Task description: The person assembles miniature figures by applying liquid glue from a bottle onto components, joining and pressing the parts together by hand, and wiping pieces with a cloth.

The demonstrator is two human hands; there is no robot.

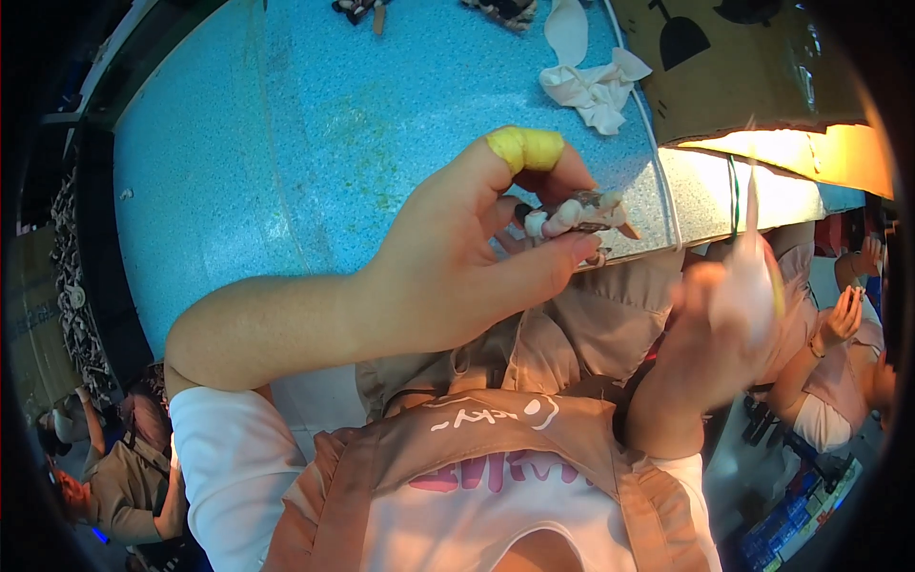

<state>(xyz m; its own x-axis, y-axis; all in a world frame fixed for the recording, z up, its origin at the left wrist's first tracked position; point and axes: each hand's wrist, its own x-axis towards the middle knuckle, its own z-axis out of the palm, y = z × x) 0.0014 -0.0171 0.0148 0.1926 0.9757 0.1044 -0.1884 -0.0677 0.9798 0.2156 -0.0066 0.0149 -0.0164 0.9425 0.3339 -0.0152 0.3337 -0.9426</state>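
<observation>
My left hand (477, 229) is closed in a pinch over the blue table's near edge, with yellow tape (526, 149) wrapped round one finger. Between its thumb and fingers sits a small figurine-like piece (577, 215) in white, pale pink and dark grey; a brown tip sticks out on its right, and its exact kind is not clear. Off to the right, past the table's corner, my right hand (701, 310) is smeared by motion. It grips a white tapering thing (748, 286) whose thin pointed tip rises upward. The two hands are apart.
The blue speckled table (286, 114) bears a crumpled white cloth or tissue (596, 86) and small dark pieces (357, 10) at its far side. A white cable (658, 143) runs by a cardboard box (753, 86). Other people (829, 362) sit at right and lower left.
</observation>
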